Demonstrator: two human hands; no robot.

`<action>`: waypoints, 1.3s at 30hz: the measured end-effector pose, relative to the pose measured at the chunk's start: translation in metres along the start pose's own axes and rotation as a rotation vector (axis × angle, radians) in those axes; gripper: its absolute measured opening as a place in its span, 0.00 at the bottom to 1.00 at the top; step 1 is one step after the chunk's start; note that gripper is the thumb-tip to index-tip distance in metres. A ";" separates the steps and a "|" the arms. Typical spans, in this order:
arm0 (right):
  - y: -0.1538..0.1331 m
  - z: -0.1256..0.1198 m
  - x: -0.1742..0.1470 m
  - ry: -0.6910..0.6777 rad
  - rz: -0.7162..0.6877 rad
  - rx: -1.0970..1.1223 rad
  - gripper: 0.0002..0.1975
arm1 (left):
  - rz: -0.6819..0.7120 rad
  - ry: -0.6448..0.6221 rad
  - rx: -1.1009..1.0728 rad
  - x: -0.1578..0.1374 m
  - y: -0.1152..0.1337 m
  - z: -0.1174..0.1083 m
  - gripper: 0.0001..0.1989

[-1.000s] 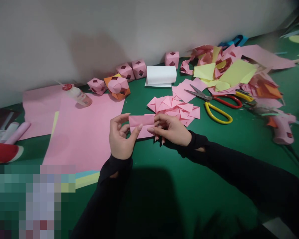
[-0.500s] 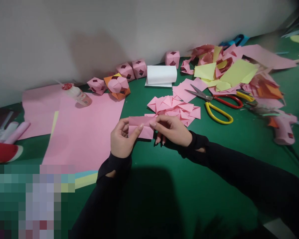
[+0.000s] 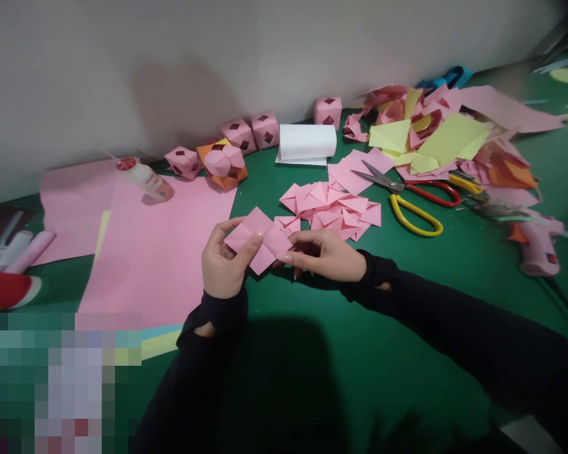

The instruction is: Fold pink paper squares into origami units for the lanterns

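Observation:
A small square of creased pink paper (image 3: 260,252) is held above the green table, turned corner-up like a diamond. My left hand (image 3: 223,261) pinches its left side, thumb across the front near the middle. At the right corner, my right hand (image 3: 329,255) grips the same square between thumb and fingers. Just behind lies a heap of folded pink paper pieces (image 3: 331,205). Scissors (image 3: 397,188) with one red and one yellow handle rest right of the heap, partly on a flat pink sheet.
Large pink sheets (image 3: 156,252) lie at left, with a small bottle (image 3: 146,181) on them. Folded pink paper balls (image 3: 265,130) line the wall beside a white paper roll (image 3: 307,142). Paper scraps (image 3: 454,139) pile up at back right, near a pink glue gun (image 3: 539,243).
The pink square has turned from edge-up to corner-up in my hands. My left hand has shifted slightly left, and my right hand has come lower, to the square's right corner.

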State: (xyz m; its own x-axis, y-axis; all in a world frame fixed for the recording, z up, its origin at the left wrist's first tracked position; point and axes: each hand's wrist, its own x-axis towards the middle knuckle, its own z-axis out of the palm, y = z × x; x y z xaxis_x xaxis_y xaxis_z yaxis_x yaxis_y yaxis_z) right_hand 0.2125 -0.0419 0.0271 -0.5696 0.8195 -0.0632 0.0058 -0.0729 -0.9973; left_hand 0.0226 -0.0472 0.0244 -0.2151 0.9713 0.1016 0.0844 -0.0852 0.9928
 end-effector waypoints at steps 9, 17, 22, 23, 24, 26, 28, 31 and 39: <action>0.000 -0.009 0.001 0.000 0.017 0.151 0.15 | -0.084 0.028 -0.203 0.007 -0.007 -0.004 0.22; -0.002 -0.005 0.002 0.050 0.027 0.189 0.14 | -0.070 -0.096 -0.060 0.002 -0.003 -0.008 0.19; -0.001 -0.004 0.001 0.034 0.053 0.188 0.18 | -0.075 -0.099 -0.058 0.002 -0.001 -0.006 0.20; -0.001 -0.004 0.001 0.032 0.052 0.184 0.17 | -0.077 -0.108 -0.050 0.002 -0.001 -0.006 0.20; -0.001 -0.005 0.001 0.029 0.051 0.181 0.17 | -0.075 -0.114 -0.045 0.002 -0.001 -0.006 0.19; -0.001 -0.004 0.001 0.025 0.046 0.173 0.17 | -0.064 -0.122 -0.039 0.002 0.000 -0.006 0.19; -0.001 -0.004 0.001 0.024 0.044 0.165 0.17 | -0.058 -0.130 -0.017 0.002 0.001 -0.006 0.20; -0.001 -0.004 0.001 0.025 0.048 0.154 0.16 | -0.061 -0.120 0.036 0.000 0.005 -0.005 0.22; 0.002 -0.003 0.002 0.026 0.066 0.073 0.15 | -0.016 -0.124 0.122 -0.005 0.011 0.000 0.22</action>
State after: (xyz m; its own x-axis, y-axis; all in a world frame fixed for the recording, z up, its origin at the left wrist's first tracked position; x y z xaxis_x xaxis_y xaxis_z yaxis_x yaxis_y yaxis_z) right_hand 0.2136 -0.0391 0.0253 -0.5487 0.8258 -0.1306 -0.0179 -0.1678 -0.9857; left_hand 0.0249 -0.0534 0.0349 -0.0959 0.9929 0.0697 0.2010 -0.0493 0.9784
